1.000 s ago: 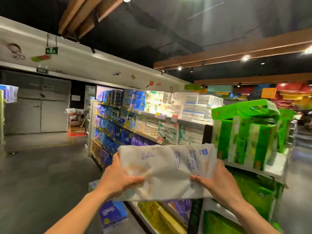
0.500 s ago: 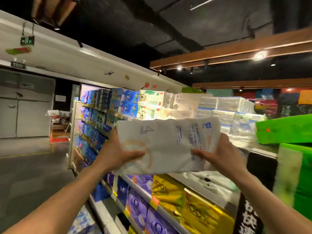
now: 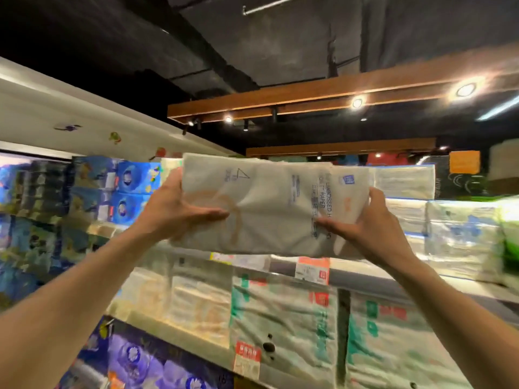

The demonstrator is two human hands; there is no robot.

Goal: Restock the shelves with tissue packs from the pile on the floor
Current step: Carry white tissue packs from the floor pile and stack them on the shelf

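The left hand (image 3: 171,211) and right hand (image 3: 373,223) grip opposite ends of a white tissue pack (image 3: 275,209), held high before the top shelf (image 3: 379,279). Its wrap reads "EMBOSSED", "PAPER" and a large "4"; the smaller print is blurred.

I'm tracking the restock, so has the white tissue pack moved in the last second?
Yes. The white tissue pack has risen from below the top shelf to level with the stacked white packs on it.
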